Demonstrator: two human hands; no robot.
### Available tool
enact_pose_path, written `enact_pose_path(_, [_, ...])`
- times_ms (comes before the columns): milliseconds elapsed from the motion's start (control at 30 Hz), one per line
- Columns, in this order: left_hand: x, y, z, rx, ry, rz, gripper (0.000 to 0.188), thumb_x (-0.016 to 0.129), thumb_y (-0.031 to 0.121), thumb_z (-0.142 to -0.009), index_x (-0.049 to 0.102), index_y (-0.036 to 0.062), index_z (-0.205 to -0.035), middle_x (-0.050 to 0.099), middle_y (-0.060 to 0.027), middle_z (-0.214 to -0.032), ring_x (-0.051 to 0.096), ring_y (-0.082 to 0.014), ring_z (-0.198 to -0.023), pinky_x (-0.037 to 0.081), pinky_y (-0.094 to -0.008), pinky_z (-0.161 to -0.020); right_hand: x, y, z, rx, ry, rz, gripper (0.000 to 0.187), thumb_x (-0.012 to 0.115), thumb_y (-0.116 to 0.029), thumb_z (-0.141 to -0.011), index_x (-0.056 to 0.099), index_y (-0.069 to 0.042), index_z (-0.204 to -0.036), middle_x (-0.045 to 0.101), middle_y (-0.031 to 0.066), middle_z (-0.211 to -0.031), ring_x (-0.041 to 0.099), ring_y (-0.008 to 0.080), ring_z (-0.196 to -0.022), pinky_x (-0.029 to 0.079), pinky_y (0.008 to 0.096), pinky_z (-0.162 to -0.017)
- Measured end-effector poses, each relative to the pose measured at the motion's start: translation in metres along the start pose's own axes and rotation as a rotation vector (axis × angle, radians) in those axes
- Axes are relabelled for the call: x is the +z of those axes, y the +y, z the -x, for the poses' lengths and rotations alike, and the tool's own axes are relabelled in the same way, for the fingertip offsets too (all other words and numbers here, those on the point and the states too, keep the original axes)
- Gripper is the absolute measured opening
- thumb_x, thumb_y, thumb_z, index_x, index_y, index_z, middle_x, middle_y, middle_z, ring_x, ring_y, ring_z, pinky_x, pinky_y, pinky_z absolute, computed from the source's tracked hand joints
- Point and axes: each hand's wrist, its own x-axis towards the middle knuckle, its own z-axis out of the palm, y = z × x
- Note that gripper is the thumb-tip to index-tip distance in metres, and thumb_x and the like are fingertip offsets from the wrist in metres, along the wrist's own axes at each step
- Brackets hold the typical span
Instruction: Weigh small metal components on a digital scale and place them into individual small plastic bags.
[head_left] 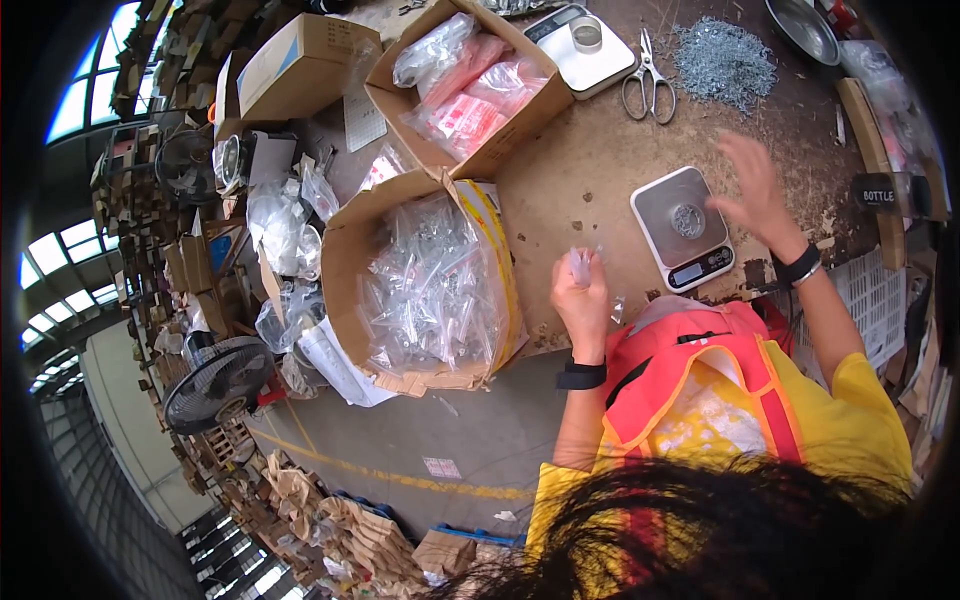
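Two cardboard boxes left of the kitchen scale (683, 228): nearer box (420, 290) full of clear bags, farther box (470, 85) pink ones. Left hand (582, 300) pinching a small clear bag (580, 266); right hand (752, 190) spread open, empty.

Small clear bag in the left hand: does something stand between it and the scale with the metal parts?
Nothing visible. Between the small clear bag and the scale lies only bare table.

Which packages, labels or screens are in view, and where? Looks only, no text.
Near scale: by right hand, white, steel pan, dark screen.
Far scale: top centre, white, flat.
Open box: left of left hand, brown, clear bags.
Rear box: pink-and-clear bags.
Closed box: top left, white label.
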Motion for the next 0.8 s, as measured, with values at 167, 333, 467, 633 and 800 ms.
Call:
enact_pose_path(167, [0.009,-0.002,-0.002,0.1,0.044,-0.067,0.013,0.07,0.009,-0.092,0.066,-0.0014,-0.097,0.068,-0.0089,-0.09,0.063,-0.0131,-0.083,0.051,-0.0301,-0.076,0.045,-0.006,0.049,-0.132,-0.258,-0.169,0.071,0.087,-0.019,-0.066,0.054,-0.005,-0.128,0.053,0.0142,-0.136,0.043,0.0367,-0.135,0.034,0.05,-0.112])
enact_pose_path(333, [0.015,0.0,0.001,0.137,0.051,-0.131,0.012,0.069,0.008,-0.09,0.061,-0.0008,-0.094,0.064,-0.0144,-0.088,0.064,-0.0236,-0.078,0.051,-0.035,-0.073,0.039,-0.034,0.042,0.022,-0.377,-0.547,0.064,0.085,-0.017,-0.072,0.055,-0.003,-0.127,0.062,0.0132,-0.119,0.062,0.0298,-0.106,0.052,0.0373,-0.09])
enact_pose_path(467, [0.021,0.0,0.006,0.322,0.038,-0.232,0.015,0.064,0.0,-0.086,0.058,-0.0017,-0.099,0.058,-0.019,-0.093,0.06,-0.0398,-0.086,0.05,-0.0435,-0.075,0.029,-0.078,0.037,0.155,-0.549,-0.879,0.062,0.086,-0.022,-0.079,0.055,-0.002,-0.129,0.066,0.0073,-0.106,0.062,0.0161,-0.089,0.054,0.0306,-0.075])
enact_pose_path(633, [0.027,0.005,0.011,0.448,0.018,-0.153,0.012,0.066,0.001,-0.088,0.059,-0.0008,-0.097,0.06,-0.0174,-0.091,0.06,-0.0368,-0.082,0.05,-0.0406,-0.073,0.03,-0.086,0.029,0.417,-0.743,-0.983,0.058,0.084,-0.017,-0.081,0.056,0.0,-0.129,0.067,0.0082,-0.111,0.062,0.0103,-0.099,0.053,0.0278,-0.08])
enact_pose_path(800, [0.018,0.01,0.015,0.33,-0.037,-0.023,0.011,0.066,0.002,-0.088,0.06,-0.0007,-0.097,0.062,-0.0165,-0.091,0.063,-0.0326,-0.08,0.051,-0.038,-0.074,0.016,-0.093,0.01,0.059,-0.609,-0.691,0.05,0.085,-0.026,-0.078,0.059,0.0,-0.112,0.063,0.0111,-0.094,0.062,0.0199,-0.082,0.05,0.0329,-0.071])
